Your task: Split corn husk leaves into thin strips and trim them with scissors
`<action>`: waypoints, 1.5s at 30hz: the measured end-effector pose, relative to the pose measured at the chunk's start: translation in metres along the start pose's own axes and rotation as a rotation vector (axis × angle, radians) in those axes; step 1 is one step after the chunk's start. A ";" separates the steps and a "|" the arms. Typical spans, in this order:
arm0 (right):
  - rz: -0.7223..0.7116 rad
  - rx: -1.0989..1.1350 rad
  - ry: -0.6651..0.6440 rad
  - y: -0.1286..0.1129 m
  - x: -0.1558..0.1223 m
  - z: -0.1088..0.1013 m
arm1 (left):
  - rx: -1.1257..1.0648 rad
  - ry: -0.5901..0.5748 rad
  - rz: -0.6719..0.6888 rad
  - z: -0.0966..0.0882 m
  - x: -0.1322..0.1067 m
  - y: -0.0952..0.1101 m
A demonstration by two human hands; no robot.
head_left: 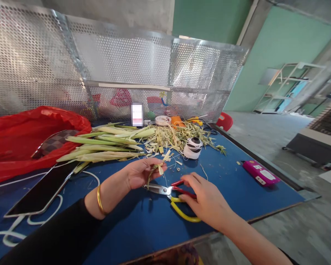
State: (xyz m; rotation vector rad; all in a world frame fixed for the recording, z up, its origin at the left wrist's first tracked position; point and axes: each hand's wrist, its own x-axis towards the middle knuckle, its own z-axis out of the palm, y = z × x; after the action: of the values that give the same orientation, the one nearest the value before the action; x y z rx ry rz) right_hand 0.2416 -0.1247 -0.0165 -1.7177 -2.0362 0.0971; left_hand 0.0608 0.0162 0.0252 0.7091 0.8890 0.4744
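My left hand [143,172] pinches a small bundle of pale husk strips [160,168], with a drier stalk end hanging below the fingers. A thin thread seems to hang from the bundle. Over the blue table, my right hand [200,193] has its fingers around the red part of the handles of a pair of scissors [165,190], which also show yellow loops. The scissor blades point left, just under the bundle and my left hand. A spool of white thread [193,148] stands upright beyond my right hand. Part of the grip is hidden behind my right hand's fingers.
Long green-white husks [107,145] lie at the back left beside a red plastic bag [38,136]. Shredded husk [171,136] is heaped behind the spool. A dark tablet [41,189] with a white cable lies left; a magenta box [260,173] sits right. Perforated metal panels [127,55] close the back.
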 end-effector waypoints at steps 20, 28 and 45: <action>0.463 0.587 -0.632 0.035 -0.008 -0.069 | -0.075 0.075 0.129 -0.031 0.001 0.022; 0.746 1.168 -0.429 0.054 -0.012 -0.069 | -0.025 0.026 0.118 -0.026 -0.003 0.021; 0.603 0.889 -0.315 0.048 0.045 -0.028 | -0.016 0.089 0.113 -0.016 -0.016 0.016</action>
State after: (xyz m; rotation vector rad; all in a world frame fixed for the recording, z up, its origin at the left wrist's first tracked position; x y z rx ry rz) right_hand 0.2914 -0.0787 0.0056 -1.6596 -1.2223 1.3099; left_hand 0.0380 0.0225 0.0383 0.7304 0.9307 0.6170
